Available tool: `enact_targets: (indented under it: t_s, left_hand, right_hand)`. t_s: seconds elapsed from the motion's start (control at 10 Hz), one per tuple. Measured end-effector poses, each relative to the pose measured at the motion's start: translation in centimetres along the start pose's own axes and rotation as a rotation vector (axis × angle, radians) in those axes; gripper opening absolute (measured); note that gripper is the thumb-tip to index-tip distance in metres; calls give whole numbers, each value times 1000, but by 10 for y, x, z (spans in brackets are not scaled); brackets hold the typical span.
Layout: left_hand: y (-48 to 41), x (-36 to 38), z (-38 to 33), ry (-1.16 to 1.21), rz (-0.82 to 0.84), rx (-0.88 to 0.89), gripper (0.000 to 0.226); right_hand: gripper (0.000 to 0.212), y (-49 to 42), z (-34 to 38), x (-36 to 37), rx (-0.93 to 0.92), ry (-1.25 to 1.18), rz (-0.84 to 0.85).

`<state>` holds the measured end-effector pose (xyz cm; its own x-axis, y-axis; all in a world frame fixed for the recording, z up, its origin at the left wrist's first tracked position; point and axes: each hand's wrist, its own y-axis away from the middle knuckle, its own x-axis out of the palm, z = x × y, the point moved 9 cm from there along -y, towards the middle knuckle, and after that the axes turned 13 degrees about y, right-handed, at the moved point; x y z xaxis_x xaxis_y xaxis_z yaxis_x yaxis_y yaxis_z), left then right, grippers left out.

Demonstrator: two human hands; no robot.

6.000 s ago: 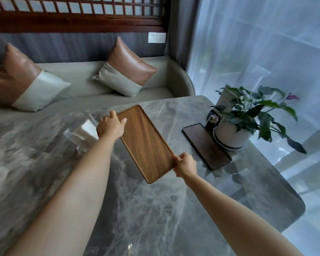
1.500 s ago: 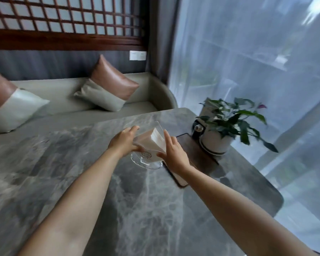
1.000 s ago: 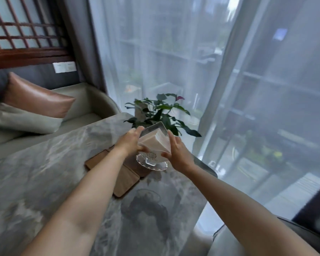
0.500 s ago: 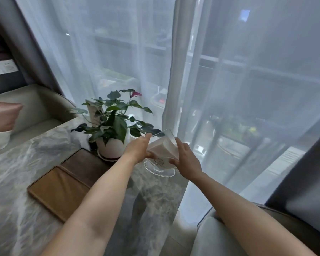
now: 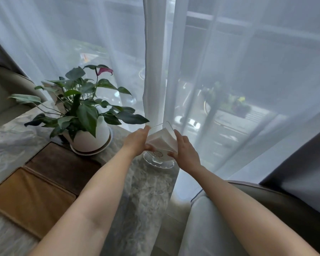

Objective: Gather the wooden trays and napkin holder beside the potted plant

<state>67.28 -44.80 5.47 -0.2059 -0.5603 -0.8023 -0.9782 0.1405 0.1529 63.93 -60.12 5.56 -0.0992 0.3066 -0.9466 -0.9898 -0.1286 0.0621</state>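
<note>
Head view: the left hand point(image 5: 137, 140) and right hand point(image 5: 186, 152) press against opposite sides of a clear napkin holder point(image 5: 161, 145) filled with white napkins, its round base at the desk's point(image 5: 142, 191) corner by the sheer curtain point(image 5: 155, 61). Whether the base touches the desk cannot be told. Just left stands the plant point(image 5: 81, 111) in a white pot. A dark tray point(image 5: 63, 165) lies touching the pot's saucer, a lighter tray point(image 5: 26, 198) against it.
</note>
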Motion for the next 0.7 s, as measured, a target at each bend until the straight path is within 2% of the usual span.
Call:
enact_targets:
  t_s: [0.4,0.6,0.7]
  left_hand:
    - [-5,5,0,21,24,20,84]
    - [9,-5,-1,-131,54,15,84]
    - [23,-15,-4,-207,36,46,74]
  right_hand:
    - [81,-5,2,8,7,-17,39]
    - [83,7,7,-2,-8,47,54]
    - [83,18,17,-14,-36,94,26]
